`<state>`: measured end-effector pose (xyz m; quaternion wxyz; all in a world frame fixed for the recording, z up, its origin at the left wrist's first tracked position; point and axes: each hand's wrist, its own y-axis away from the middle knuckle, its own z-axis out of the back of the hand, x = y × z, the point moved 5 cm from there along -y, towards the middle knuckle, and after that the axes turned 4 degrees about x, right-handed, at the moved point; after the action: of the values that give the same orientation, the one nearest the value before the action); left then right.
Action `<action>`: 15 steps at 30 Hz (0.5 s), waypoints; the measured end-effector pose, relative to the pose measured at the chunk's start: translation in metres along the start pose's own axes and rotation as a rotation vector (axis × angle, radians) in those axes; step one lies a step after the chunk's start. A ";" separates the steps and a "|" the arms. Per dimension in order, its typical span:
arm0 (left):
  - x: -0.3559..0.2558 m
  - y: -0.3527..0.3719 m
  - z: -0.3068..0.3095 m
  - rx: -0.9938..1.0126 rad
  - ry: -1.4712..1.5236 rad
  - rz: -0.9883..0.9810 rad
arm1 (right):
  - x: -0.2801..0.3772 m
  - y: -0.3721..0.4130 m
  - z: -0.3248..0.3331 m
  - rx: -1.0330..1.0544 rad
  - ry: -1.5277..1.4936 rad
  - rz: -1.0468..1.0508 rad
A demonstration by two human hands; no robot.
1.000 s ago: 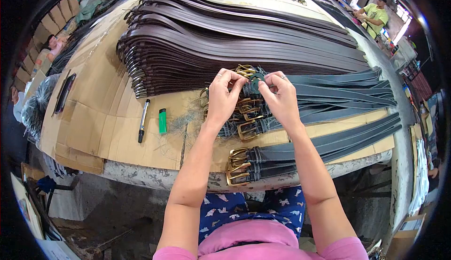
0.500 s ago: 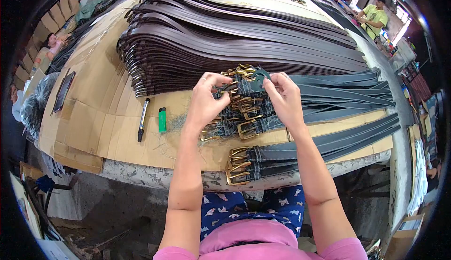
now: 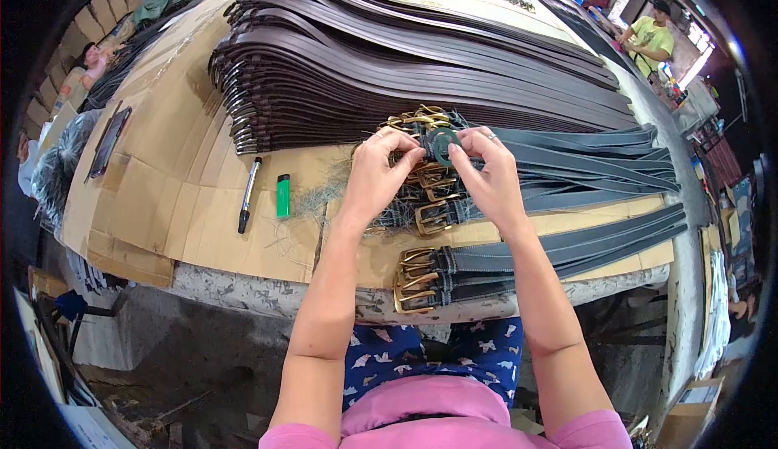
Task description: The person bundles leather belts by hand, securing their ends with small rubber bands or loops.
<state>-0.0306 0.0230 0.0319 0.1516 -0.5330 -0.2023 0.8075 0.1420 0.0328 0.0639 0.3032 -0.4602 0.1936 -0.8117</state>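
My right hand (image 3: 491, 175) pinches a dark green tool with a round hole (image 3: 442, 146), possibly thread snips, over the buckle ends of a pile of dark grey belts (image 3: 575, 160). Just left of it, my left hand (image 3: 379, 169) has its fingers closed at a belt's buckle end; its fingertips partly cover what they hold. Gold buckles (image 3: 433, 217) lie beneath both hands. Loose thread clippings (image 3: 324, 198) are scattered to their left. Nearer me, a smaller bundle of grey belts (image 3: 551, 248) lies with its gold buckles at the left.
A tall stack of dark brown belts (image 3: 405, 76) lies behind my hands. A green lighter (image 3: 283, 196), a marker pen (image 3: 250, 194) and a phone (image 3: 110, 141) rest on the cardboard (image 3: 154, 214) at left. One person (image 3: 650, 40) is at far right, another (image 3: 96, 64) at far left.
My left hand has moved right, toward the green tool and my right hand. The tool has turned and shows its round face more fully. The whole view has shifted slightly.
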 end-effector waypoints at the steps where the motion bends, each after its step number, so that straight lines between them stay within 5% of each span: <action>1: 0.001 0.000 0.000 0.000 -0.013 -0.003 | 0.001 0.000 0.000 0.002 0.012 0.017; 15: -0.008 0.001 -0.006 -0.089 -0.059 -0.037 | 0.000 0.000 0.004 -0.020 -0.064 -0.112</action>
<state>-0.0219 0.0193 0.0357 0.1369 -0.5114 -0.2522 0.8101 0.1455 0.0325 0.0661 0.2588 -0.4990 0.1658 -0.8103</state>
